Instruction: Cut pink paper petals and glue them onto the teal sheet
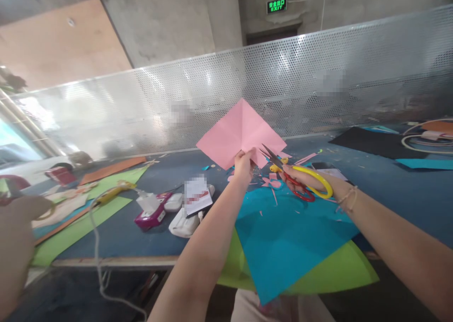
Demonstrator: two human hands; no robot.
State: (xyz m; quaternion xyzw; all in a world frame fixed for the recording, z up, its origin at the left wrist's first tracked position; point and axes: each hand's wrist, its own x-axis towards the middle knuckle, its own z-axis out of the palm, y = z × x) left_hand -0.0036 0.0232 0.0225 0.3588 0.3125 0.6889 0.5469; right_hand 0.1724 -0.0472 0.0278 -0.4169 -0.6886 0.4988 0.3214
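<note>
My left hand (244,164) pinches the lower edge of a creased pink sheet of paper (240,131), held up above the table. In my right hand (293,178) is a pair of scissors (314,180) with one yellow and one red handle loop. Their blades look slightly parted and point at the paper's lower right part, close to my left fingers; whether they touch it I cannot tell. Beneath my hands lie pink paper scraps (272,181) and a large blue sheet (290,237), which overlaps a green sheet (339,270) at the table's front edge.
A purple power strip (150,218), white chargers and a phone (198,197) lie left of my forearm. Green and orange sheets cover the far left, where another person's arm (17,237) reaches in. Black paper (371,141) lies right. A perforated metal screen (184,105) borders the back.
</note>
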